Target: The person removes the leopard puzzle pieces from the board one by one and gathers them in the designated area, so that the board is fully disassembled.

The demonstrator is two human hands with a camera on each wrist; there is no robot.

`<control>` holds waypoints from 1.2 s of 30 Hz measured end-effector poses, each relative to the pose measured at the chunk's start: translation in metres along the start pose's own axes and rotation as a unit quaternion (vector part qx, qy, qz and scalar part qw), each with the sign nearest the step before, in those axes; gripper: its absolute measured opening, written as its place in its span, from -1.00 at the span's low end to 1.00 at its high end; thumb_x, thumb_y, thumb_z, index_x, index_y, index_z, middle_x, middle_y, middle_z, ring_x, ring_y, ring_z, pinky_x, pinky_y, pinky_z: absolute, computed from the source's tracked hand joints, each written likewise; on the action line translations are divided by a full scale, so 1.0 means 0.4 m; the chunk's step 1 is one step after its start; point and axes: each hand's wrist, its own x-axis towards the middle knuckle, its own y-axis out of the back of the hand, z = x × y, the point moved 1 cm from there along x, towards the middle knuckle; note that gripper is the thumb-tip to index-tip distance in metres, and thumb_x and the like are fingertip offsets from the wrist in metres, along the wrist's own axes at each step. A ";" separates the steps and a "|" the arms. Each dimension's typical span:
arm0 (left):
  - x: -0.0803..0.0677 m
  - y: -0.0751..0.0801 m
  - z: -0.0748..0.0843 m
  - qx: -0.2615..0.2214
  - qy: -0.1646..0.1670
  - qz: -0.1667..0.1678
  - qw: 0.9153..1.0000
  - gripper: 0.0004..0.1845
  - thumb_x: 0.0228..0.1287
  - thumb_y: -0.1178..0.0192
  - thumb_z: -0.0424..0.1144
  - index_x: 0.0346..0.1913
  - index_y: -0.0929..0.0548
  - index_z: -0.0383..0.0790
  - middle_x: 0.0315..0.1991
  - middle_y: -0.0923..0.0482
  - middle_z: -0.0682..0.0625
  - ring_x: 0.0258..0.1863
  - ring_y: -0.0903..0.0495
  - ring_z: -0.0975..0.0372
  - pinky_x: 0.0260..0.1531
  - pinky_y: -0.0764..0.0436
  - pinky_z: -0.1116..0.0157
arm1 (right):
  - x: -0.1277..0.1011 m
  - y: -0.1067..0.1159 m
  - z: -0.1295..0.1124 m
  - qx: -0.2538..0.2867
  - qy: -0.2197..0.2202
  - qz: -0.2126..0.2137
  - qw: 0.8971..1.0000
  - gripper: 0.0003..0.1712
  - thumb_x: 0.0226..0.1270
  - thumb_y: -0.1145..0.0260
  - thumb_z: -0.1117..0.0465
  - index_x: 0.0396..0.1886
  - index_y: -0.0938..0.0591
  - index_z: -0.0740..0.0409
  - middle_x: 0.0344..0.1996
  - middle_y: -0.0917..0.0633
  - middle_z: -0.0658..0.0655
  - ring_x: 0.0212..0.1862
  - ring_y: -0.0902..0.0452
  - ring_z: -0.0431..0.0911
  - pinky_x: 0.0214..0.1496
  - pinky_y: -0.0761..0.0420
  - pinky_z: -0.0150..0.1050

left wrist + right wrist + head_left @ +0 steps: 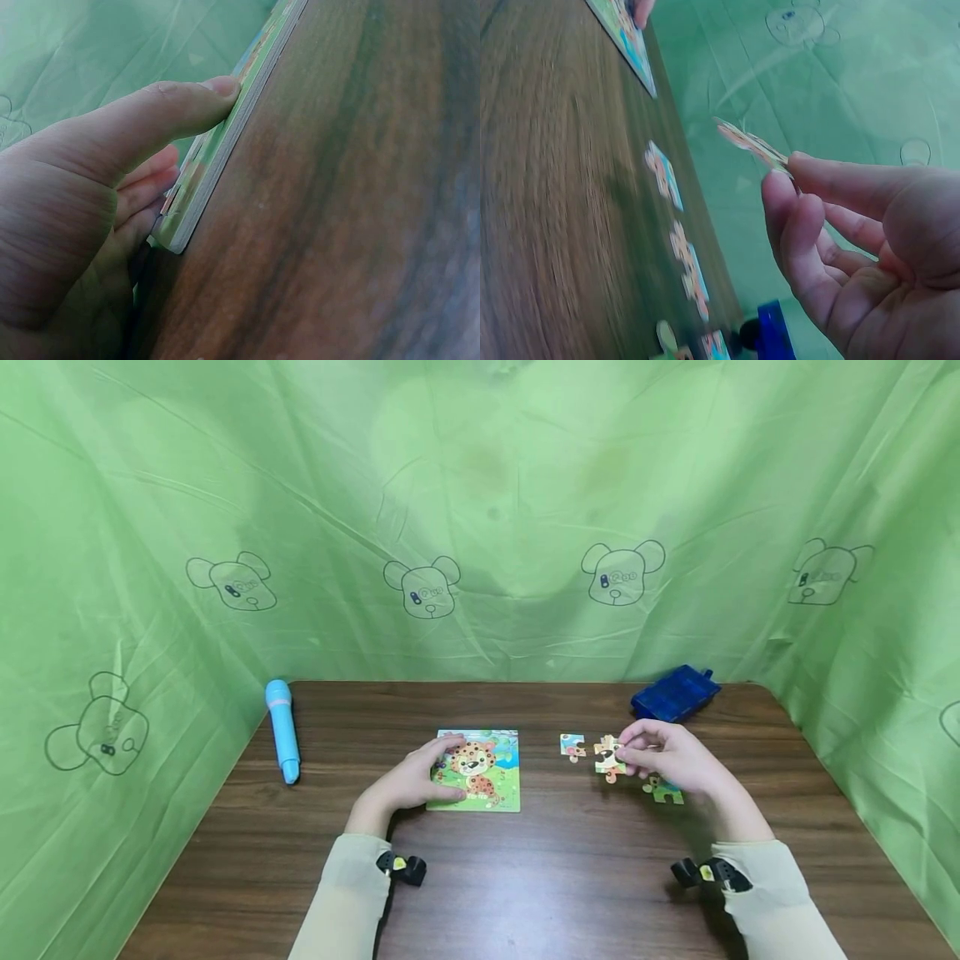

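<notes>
A square jigsaw board with a spotted cub picture lies on the table. My left hand rests over its left side, the fairly straight thumb touching the board near its front edge and the fingers farther back. To the right, my right hand pinches a jigsaw piece between thumb and fingertips, raised over the table. Nearby on the wood lie a blue-topped jigsaw piece, left of that hand, and a green jigsaw piece, partly under it.
Behind the right hand sits a blue plastic case at the table's back edge. A light-blue microphone-shaped thing lies at the far left. Green cloth with bear-head drawings surrounds the brown table at the back and sides.
</notes>
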 end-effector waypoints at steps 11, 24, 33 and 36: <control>-0.001 -0.003 -0.004 0.002 0.007 -0.001 1.000 0.05 0.17 -0.64 0.14 0.69 -0.37 0.09 0.69 -0.28 -0.06 0.65 -0.25 -0.13 0.56 -0.26 -0.31 | -0.005 0.034 0.040 -0.010 -0.011 -0.024 1.000 -0.70 0.51 -0.49 0.30 0.04 -0.64 0.43 -0.23 -0.76 0.32 -0.24 -0.79 0.17 -0.18 -0.84 0.05; 0.008 -0.001 -0.011 0.003 0.003 -0.002 1.000 0.05 0.18 -0.64 0.14 0.70 -0.36 0.11 0.69 -0.25 -0.09 0.64 -0.25 -0.15 0.54 -0.25 -0.35 | 0.009 0.027 0.074 -0.002 -0.010 -0.043 0.999 -0.72 0.45 -0.51 0.39 0.00 -0.64 0.46 -0.24 -0.73 0.31 -0.29 -0.80 0.06 -0.26 -0.84 -0.08; 0.008 -0.002 -0.013 -0.003 0.001 -0.003 1.000 0.04 0.19 -0.63 0.15 0.70 -0.36 0.12 0.70 -0.24 -0.11 0.66 -0.23 -0.14 0.55 -0.23 -0.35 | 0.018 0.017 0.089 -0.024 -0.011 -0.040 0.999 -0.75 0.46 -0.51 0.38 -0.02 -0.66 0.44 -0.26 -0.78 0.29 -0.29 -0.77 0.06 -0.27 -0.82 -0.11; 0.008 -0.002 -0.010 -0.004 0.000 -0.001 1.000 0.04 0.18 -0.64 0.15 0.69 -0.37 0.11 0.68 -0.26 -0.11 0.64 -0.25 -0.13 0.54 -0.26 -0.34 | 0.019 0.017 0.092 -0.039 -0.005 -0.036 0.999 -0.76 0.45 -0.51 0.37 -0.02 -0.67 0.42 -0.26 -0.79 0.25 -0.30 -0.75 0.03 -0.28 -0.80 -0.13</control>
